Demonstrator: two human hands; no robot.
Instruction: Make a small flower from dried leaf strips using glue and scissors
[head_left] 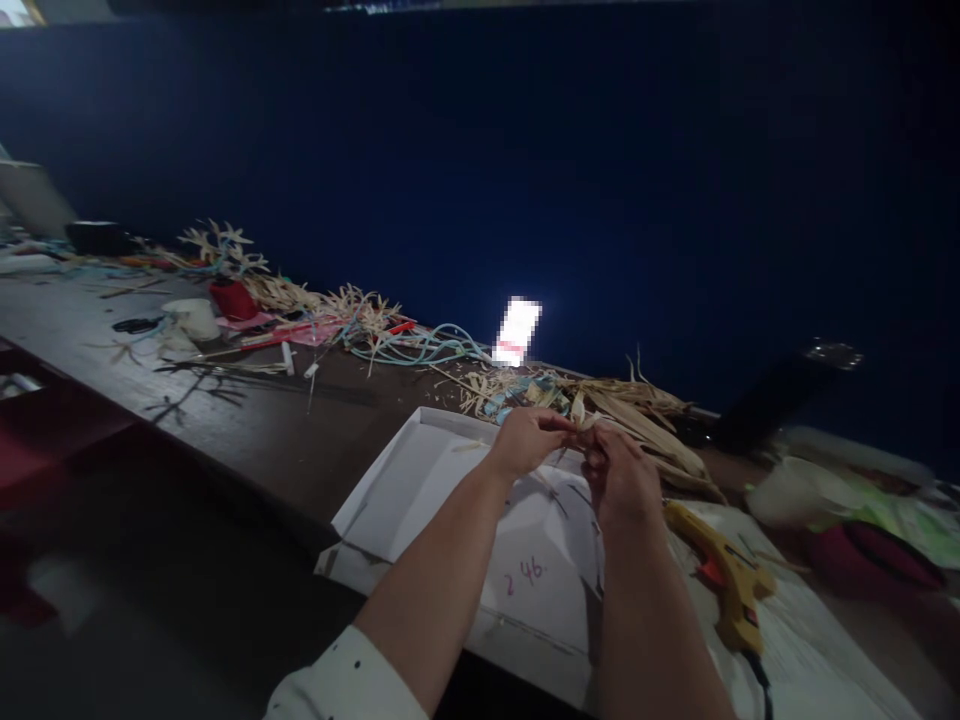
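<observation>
My left hand (532, 438) and my right hand (619, 470) meet above the far edge of an open white cardboard box (420, 480). Their fingers pinch a small pale piece of dried husk (578, 412) between them; its lower part is hidden by the fingertips. Under my wrists, thin dark stems (551, 492) lie in the box, whose inside bears handwritten purple marks. Just behind my hands are long dried husk leaves (637, 415). A yellow glue gun (724, 575) rests on a pale sheet to the right of my right forearm.
A lit phone (517, 330) leans at the back, its screen blurred. Pale blue tubing (420, 345), dried husk flowers (364, 310), a red spool (232, 300) and a white cup (193, 318) spread to the left. At the right are a whitish container (795, 490) and a magenta roll (874, 560).
</observation>
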